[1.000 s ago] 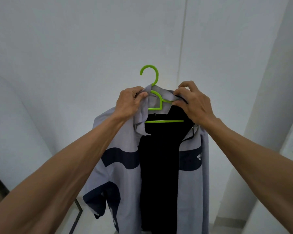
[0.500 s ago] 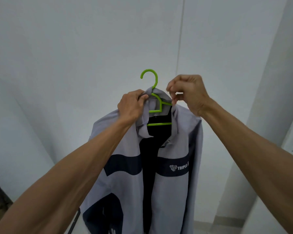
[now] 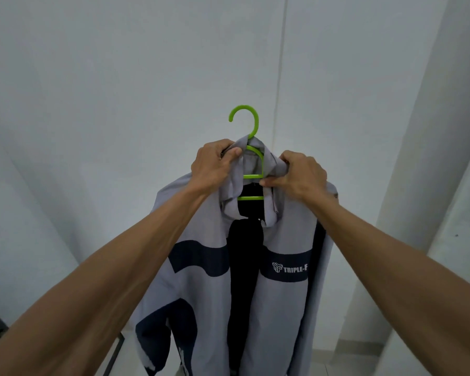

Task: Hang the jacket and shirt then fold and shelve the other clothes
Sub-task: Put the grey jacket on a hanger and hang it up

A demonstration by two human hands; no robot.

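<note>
The jacket hangs in the air in front of the person, draped over a green hanger and held up at arm's length against a bare wall. It rests on no rail or counter. The left hand is curled round the left side of the collar, thumb on top, and seems to clamp cloth and hanger arm together. The right hand has its fingers bunched, pinching the collar's other side just beside the hanger's bars. The front is open and the dark lining shows down the middle. The cloth looks thin, soft and light, the sort of smooth shell that I would guess slides easily on plastic, so with the front open one shoulder could slip off if the hanger tips. The hanger itself looks slim and stiff, with little weight to it. To my eye the safest hold for carrying is the bare hook or the neck just under it, with the other hand steadying a shoulder. Gripping the cloth alone would just let it crumple. No rail shows from here, so I cannot tell where it will hang.
</note>
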